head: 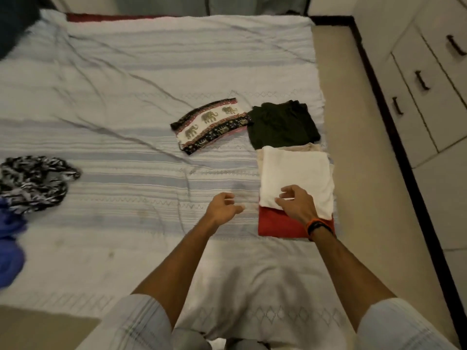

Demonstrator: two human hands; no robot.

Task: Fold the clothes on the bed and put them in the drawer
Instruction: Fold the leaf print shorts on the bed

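Note:
A folded white garment (295, 173) lies on a folded red one (278, 226) near the bed's right edge. My right hand (295, 203) hovers over the white garment's near corner, fingers loosely curled, holding nothing. My left hand (223, 207) is just left of the pile above the bedsheet, fingers relaxed and empty. A folded dark green garment (281, 125) lies behind the white one. A folded elephant-print cloth (209, 122) sits to its left. An unfolded black-and-white patterned garment (32, 183) and a blue garment (10, 243) lie at the bed's left edge.
The striped white bedsheet (126, 97) covers the bed. White cabinet drawers with dark handles (422, 80) stand shut along the right wall, across a strip of beige floor (353, 147). A dark pillow (15, 21) is at the far left corner.

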